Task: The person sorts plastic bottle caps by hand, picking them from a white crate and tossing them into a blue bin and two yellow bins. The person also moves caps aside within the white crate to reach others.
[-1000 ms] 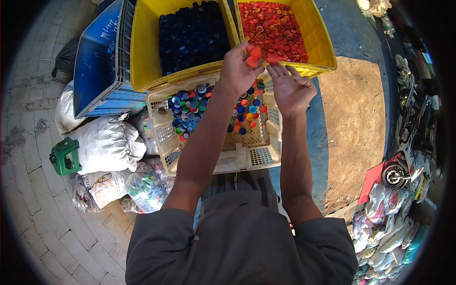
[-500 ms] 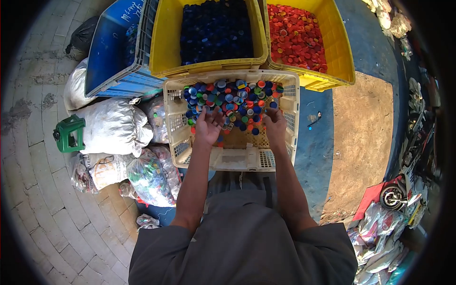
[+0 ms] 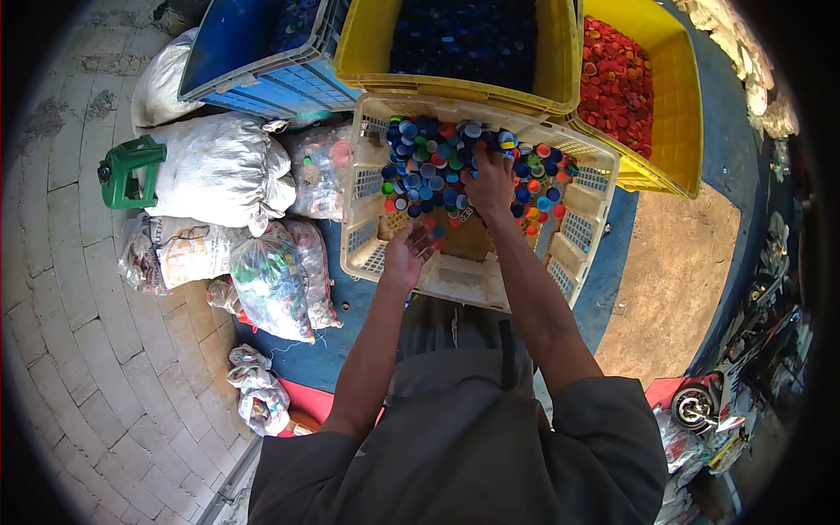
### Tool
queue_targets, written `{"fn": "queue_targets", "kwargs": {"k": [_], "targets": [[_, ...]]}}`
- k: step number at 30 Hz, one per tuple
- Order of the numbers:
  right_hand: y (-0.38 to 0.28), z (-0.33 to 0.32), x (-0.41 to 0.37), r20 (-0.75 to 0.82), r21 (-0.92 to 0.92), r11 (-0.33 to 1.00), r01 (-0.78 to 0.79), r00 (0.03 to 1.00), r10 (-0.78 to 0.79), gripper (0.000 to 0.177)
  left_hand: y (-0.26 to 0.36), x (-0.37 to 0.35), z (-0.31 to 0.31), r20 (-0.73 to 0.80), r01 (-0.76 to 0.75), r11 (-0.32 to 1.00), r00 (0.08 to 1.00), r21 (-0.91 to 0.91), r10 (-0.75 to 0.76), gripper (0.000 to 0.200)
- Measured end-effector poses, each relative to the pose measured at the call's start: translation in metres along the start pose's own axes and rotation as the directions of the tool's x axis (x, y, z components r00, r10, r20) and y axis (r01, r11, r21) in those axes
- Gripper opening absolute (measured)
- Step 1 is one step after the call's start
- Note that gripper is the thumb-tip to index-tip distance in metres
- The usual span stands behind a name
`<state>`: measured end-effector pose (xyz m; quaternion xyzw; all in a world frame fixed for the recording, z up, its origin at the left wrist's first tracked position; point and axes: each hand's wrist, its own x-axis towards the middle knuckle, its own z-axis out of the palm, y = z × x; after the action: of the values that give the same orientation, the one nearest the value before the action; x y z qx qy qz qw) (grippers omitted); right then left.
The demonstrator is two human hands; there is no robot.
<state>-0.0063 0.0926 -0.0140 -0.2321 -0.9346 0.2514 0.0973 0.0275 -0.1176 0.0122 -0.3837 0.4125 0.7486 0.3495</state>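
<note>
You were picking through the mixed caps heaped at the far end of the cream basket in front of your knees. Your right hand lay fingers-down on the heap, its back to the camera, so I cannot tell whether its grip had pinched a cap or merely rested there. Your left hand hung palm-up over the bare near end of the basket, its grip spread and loosely cupped; whether a cap lay in it is unclear.

By my reading this was the picking-out step. Lifting one colour cleanly called for a fingertip pinch, since the caps lay touching and piled over one another.

Just beyond the basket stood a yellow crate of dark blue caps, and beside it on the right a second yellow crate of red caps. The near yellow rim overhung the basket's far edge, close above your right hand. A blue crate, white sacks and clear bags crowded your left side.
</note>
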Motion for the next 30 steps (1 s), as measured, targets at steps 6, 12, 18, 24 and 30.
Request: {"fn": "queue_targets", "kwargs": {"k": [6, 12, 18, 24, 30], "targets": [[-0.005, 0.008, 0.007, 0.057, -0.133, 0.991, 0.006, 0.998, 0.001, 0.051, 0.007, -0.005, -0.007, 0.007, -0.046, 0.999, 0.999, 0.015, 0.046, 0.023], [0.000, 0.006, 0.009, 0.074, -0.212, 0.970, 0.119, 0.992, -0.106, 0.041, 0.001, 0.000, 0.006, 0.018, -0.047, 0.998, 0.999, 0.045, 0.046, 0.020], [0.004, -0.003, 0.006, 0.042, -0.170, 0.974, 0.149, 0.989, -0.143, 0.039, 0.000, 0.006, 0.033, 0.035, -0.094, 0.989, 0.995, 0.114, 0.090, 0.018], [0.021, -0.028, -0.037, 0.015, 0.335, 0.921, -0.198, 0.979, 0.204, 0.039, 0.006, 0.050, 0.067, 0.168, -0.439, 0.741, 0.894, 0.508, 0.415, 0.030], [0.049, -0.057, -0.087, 0.553, 0.833, -0.124, -0.539, 0.806, 0.211, 0.035, 0.021, 0.084, 0.129, 0.369, -0.655, 0.135, 0.571, 0.744, 0.733, 0.055]]}}
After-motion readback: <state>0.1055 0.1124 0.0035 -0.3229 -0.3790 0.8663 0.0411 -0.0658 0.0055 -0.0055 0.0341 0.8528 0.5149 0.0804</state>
